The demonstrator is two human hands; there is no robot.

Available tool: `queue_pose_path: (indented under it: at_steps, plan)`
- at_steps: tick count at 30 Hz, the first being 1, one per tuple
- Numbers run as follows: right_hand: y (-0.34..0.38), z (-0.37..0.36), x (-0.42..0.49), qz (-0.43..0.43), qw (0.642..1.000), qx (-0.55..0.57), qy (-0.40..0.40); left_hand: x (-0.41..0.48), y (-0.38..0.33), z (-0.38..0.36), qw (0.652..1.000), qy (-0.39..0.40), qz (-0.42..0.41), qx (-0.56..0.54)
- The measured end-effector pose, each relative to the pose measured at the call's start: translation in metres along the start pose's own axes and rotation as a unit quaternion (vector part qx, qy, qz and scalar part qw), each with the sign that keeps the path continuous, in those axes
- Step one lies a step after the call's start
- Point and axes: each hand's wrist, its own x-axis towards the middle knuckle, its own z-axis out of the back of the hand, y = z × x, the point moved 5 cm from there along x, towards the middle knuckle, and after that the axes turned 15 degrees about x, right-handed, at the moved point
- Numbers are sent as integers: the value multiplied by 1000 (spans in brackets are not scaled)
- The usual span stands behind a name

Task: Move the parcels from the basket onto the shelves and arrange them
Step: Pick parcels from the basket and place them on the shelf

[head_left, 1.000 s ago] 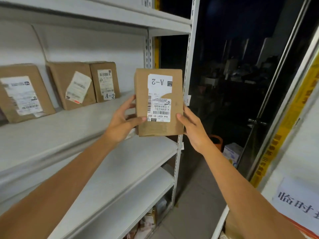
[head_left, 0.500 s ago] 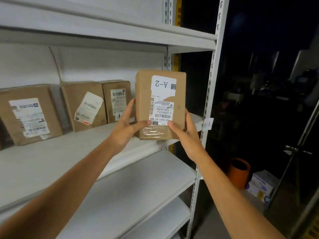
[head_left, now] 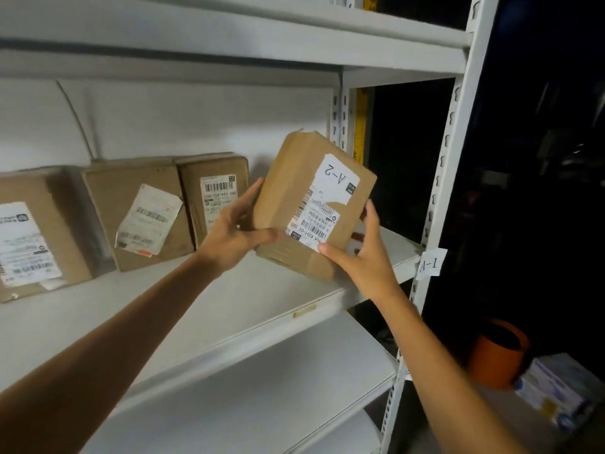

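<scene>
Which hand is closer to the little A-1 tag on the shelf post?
Right. The right hand grips the parcel at its lower right edge, just left of the A-1 tag; the left hand holds the parcel's opposite side, farther away.

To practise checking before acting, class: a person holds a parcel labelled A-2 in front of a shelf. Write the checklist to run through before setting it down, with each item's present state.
1. Grip: left hand and right hand both hold the A-2 parcel by its lower sides: ok.
2. Free space on the shelf to the right of the rightmost leaning parcel: ok.
3. A-2 parcel straight like the row: it is tilted: not ok.
4. Label faces outward: ok, though it reads upside down.
5. Shelf code: the post tag reads A-1; which level it marks is unclear: cannot tell.
</scene>
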Motion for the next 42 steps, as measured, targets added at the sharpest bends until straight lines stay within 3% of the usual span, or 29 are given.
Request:
queue_pose_path:
  at_steps: [4, 10, 14, 18, 21, 26, 29, 33, 36, 39, 42]
  plan:
    - [5, -9, 20, 88, 988, -122, -30, 33, -2, 12, 999, -16, -13, 25]
    - [-4, -30, 44, 71, 972, -220, -30, 60, 10, 41, 992, -37, -39, 117]
    - [-6, -42, 57, 110, 940, -323, 6, 71, 17, 51, 975, 9, -58, 213]
    - [-8, -45, 82, 134, 949, -285, 31, 81, 14, 50, 942, 79, -126, 302]
    - [-19, -42, 102, 119, 958, -253, 65, 93, 23, 48, 927, 94, -127, 341]
    - [-37, -36, 136, 133, 957, -237, 101, 90, 59, 43, 958, -26, -57, 279]
    - [-49, -28, 155, 133, 959, -220, 120, 74, 72, 31, 952, -134, -2, 276]
    - [-61, -18, 171, 142, 961, -191, 142, 39, 95, -3, 949, -257, 128, 129]
    - [-63, -10, 178, 143, 964, -177, 135, 33, 110, -28, 952, -208, 203, 101]
    - [-64, -4, 182, 137, 969, -162, 122, 40, 100, -34, 957, -162, 172, 166]
    - [-66, 5, 184, 117, 981, -119, 103, 47, 82, -31, 948, -189, 148, 210]
